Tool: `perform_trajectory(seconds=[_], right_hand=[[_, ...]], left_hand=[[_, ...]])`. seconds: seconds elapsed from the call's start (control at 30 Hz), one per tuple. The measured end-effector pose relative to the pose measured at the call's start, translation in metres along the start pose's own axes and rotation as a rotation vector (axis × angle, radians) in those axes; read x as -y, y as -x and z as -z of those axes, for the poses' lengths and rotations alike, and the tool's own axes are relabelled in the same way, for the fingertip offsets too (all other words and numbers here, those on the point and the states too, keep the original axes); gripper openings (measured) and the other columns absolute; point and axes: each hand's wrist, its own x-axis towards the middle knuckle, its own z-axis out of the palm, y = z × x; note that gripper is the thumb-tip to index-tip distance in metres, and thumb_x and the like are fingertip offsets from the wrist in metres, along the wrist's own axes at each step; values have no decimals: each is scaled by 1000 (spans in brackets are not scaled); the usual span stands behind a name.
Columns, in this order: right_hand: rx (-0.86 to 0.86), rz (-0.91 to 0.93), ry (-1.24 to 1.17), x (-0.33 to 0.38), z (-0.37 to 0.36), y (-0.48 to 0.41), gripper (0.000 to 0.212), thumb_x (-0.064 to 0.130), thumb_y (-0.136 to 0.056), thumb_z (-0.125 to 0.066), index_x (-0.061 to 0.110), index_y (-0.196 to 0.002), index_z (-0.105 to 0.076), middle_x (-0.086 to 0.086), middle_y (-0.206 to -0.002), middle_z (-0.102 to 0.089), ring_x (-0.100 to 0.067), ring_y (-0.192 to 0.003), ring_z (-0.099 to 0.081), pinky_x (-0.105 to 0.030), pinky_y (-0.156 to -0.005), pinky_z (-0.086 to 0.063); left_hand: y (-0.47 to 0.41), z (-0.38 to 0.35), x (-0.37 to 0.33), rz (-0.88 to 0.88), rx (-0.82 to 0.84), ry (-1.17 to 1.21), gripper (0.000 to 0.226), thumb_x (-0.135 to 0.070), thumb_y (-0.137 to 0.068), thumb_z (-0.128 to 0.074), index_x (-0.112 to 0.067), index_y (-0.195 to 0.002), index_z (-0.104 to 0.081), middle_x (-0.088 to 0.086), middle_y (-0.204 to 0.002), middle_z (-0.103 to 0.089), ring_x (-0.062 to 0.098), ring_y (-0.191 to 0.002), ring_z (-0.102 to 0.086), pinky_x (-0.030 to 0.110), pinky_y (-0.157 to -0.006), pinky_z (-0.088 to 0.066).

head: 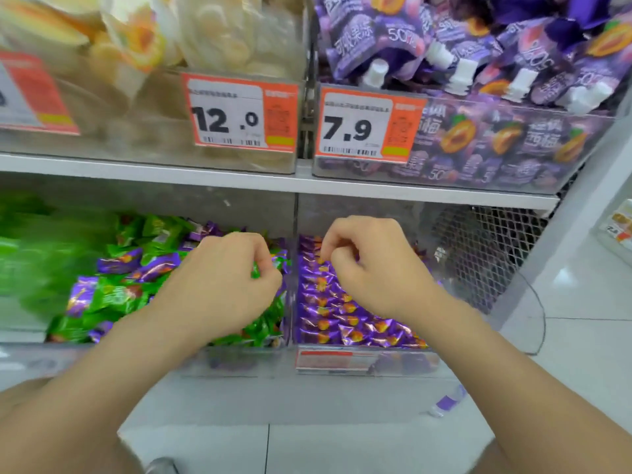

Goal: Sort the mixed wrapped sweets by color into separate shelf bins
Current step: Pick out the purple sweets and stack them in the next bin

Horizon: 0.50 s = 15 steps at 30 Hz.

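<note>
Shop shelving (147, 167) with price tags (239, 112), two clear bins below. In left bin (205, 206), mixed sweets (119, 292), green and purple; in right bin (376, 213), purple sweets (342, 316) in rows. Over left bin's right edge, left hand (225, 282) curled, pinching green sweet (254, 269). Over right bin's back-left corner, right hand (372, 265) curled; grip impossible to tell.

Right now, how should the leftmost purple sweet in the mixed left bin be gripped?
Probably pinch the purple sweet across its middle, coming down from the front: it lies uncovered on top of the green sweets, and the shelf overhead likely blocks a straight drop.
</note>
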Motion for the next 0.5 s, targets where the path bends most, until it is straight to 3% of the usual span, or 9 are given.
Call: perform_trajectory(seconds=[0.1, 0.17, 0.27, 0.33, 0.4, 0.43, 0.5], right_hand=[[115, 181, 4, 45, -31, -9, 24, 13, -80, -48, 22, -83, -70, 6, -82, -64, -16, -78, -61, -31, -75, -49], [213, 222, 74, 58, -57, -20, 22, 14, -83, -51, 24, -92, -69, 2, -90, -66, -23, -87, -63, -39, -81, -53], [271, 215, 180, 65, -91, -40, 20, 23, -90, -57, 21, -109, -64, -3, -101, -68, -30, -98, -63, -44, -85, -54], [328, 223, 142, 71, -107, -50, 43, 42, -90, -67, 22, -127, -60, -3, -115, -68, -26, -111, -62, -41, -93, -53], [463, 241, 56, 79, -122, -57, 70, 56, -86, -71, 28, -146, -48, 0, -134, -61, -21, -124, -55, -36, -104, -47], [538, 250, 65, 82, -129, -59, 82, 61, -86, -71, 32, -154, -37, -1, -142, -55, -22, -129, -51, -37, -109, -45], [653, 246, 165, 82, -143, -66, 99, 70, -85, -68, 36, -162, -16, -5, -152, -43, -31, -137, -44, -47, -115, -40]], left_hand=[[-4, 30, 44, 156, 101, -238, 9, -34, -88, -55, -27, -89, -61, 1, -91, -66, 29, -92, -65, 41, -83, -56], [-5, 41, 74, 265, 206, -483, 22, -27, -91, -55, -21, -112, -55, 6, -107, -48, 37, -106, -55, 46, -96, -51], [-4, 48, 102, 385, 413, -669, 43, -19, -90, -52, -16, -131, -37, 9, -112, -29, 38, -102, -37, 52, -102, -47], [-3, 52, 111, 376, 532, -643, 56, -14, -91, -50, -15, -143, -30, 13, -129, -33, 39, -111, -47, 42, -90, -51], [-6, 54, 121, 324, 571, -565, 62, -11, -92, -53, -16, -150, -31, 12, -139, -42, 29, -106, -60, 29, -66, -48], [-9, 54, 127, 288, 554, -510, 65, -10, -92, -57, -18, -152, -35, 9, -141, -48, 26, -107, -62, 28, -63, -48], [-13, 56, 138, 226, 510, -407, 75, -13, -88, -71, -28, -155, -40, 2, -145, -52, 23, -122, -60, 28, -79, -52]])
